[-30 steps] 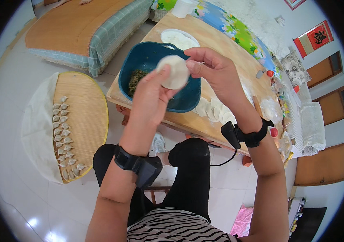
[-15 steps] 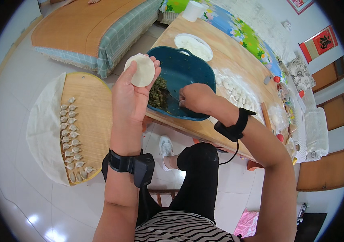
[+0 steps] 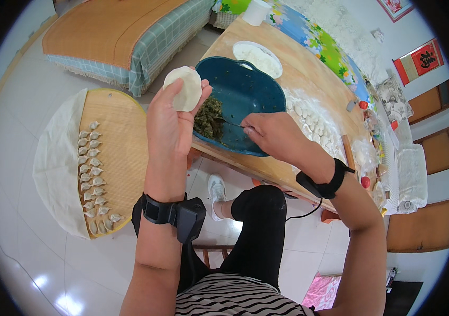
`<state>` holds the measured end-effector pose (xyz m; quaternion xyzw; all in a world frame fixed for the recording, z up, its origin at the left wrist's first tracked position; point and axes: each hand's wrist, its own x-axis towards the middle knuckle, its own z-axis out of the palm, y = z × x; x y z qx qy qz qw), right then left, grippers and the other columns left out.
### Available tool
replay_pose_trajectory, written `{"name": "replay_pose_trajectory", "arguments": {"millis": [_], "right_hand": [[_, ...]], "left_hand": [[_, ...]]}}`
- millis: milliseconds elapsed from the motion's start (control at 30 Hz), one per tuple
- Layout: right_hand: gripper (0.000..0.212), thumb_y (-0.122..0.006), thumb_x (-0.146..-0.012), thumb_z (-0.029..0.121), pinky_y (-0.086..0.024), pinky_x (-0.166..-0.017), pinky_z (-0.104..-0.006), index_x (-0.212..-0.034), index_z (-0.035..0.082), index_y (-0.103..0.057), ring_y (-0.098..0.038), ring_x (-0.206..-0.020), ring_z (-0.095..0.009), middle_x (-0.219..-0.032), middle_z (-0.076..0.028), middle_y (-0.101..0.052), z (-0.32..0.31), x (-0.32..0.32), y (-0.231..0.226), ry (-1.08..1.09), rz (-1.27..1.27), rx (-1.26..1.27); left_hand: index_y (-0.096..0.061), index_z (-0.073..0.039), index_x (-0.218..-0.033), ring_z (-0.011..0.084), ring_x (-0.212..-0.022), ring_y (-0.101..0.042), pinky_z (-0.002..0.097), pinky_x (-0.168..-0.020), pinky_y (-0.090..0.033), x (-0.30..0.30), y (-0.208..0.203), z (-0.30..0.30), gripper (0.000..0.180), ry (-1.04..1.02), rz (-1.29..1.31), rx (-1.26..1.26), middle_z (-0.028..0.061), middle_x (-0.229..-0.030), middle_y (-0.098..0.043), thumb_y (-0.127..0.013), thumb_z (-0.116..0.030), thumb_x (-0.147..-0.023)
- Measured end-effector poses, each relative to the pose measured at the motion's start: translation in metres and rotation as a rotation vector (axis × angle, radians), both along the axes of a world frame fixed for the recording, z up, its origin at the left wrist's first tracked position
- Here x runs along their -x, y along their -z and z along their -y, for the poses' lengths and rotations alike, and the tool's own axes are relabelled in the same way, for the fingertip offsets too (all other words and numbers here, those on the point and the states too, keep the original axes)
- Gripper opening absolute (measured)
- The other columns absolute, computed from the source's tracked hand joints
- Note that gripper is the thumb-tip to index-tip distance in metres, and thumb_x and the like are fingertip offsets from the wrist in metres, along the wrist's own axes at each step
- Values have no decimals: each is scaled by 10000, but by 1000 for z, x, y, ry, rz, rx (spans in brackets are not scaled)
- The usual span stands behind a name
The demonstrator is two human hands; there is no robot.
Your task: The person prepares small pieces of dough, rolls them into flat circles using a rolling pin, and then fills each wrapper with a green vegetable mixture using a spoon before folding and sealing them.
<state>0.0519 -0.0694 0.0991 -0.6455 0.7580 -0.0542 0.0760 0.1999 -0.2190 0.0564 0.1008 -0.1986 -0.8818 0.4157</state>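
A round, pale dumpling wrapper (image 3: 185, 90) rests on the fingers of my left hand (image 3: 170, 108), held in place by the thumb at its left edge. My right hand (image 3: 267, 130) grips the handle of a metal spoon (image 3: 230, 122) over the deep blue basin (image 3: 258, 95). The spoon's bowl end is in the dark green chopped filling (image 3: 209, 118), which is heaped at the basin's left side. My left fingers hang just past the basin's left rim and partly cover it.
Folded dumplings (image 3: 96, 171) stand in rows on a round board (image 3: 121, 142) at left, beside a white cloth (image 3: 58, 168). On the wooden table (image 3: 224, 42) are a plate of white flour (image 3: 258, 59), floured dough pieces (image 3: 311, 121) and a rolling pin (image 3: 348, 150).
My right hand has shifted right and turned, so the spoon handle now shows, with its tip in the filling. My left hand with the wrapper is nearly still.
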Motion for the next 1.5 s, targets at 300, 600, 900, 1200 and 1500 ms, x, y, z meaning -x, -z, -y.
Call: {"name": "replay_pose_trajectory", "arguments": {"millis": [300, 600, 900, 1200, 1500], "right_hand": [[134, -570, -858, 186, -488, -655, -448, -887, 80, -646, -618, -744, -359, -793, -139, -656, -10, 4, -5, 65, 131, 27], [121, -576, -862, 169, -501, -658, -401, -893, 81, -654, -626, -748, -334, -815, -114, -662, -4, 0, 6, 4, 18, 162], [127, -623, -825, 152, -476, -591, -329, -866, 53, -692, -601, -631, -225, -707, -85, -639, -11, 2, -7, 120, 275, -23], [135, -606, -816, 109, -341, -484, -202, -836, 16, -701, -454, -518, -59, -614, 0, -564, -4, 22, -15, 547, 961, -79], [163, -590, -852, 126, -333, -478, -201, -880, -12, -672, -408, -501, -48, -625, 16, -512, -16, 29, -22, 548, 1150, 81]], "left_hand": [[-480, 58, -1236, 273, -1036, -613, 374, -895, -552, 0, -5, -3, 351, -34, 87, 56, 150, -1211, -570, -549, -85, -923], [-508, 38, -1162, 277, -996, -627, 365, -878, -558, 1, -3, -3, 317, -57, 95, 71, 155, -1095, -591, -615, -80, -888], [-542, 30, -1126, 252, -943, -649, 347, -838, -568, 3, -3, -2, 293, -52, 108, 93, 149, -1035, -625, -641, -83, -874], [-580, 34, -1077, 242, -883, -667, 349, -796, -577, 4, -5, -4, 232, -78, 102, 61, 155, -989, -653, -630, -73, -878], [-550, 59, -1101, 265, -966, -641, 361, -868, -543, 5, -7, -6, 273, -85, 89, 40, 165, -1067, -625, -611, -125, -909]]}}
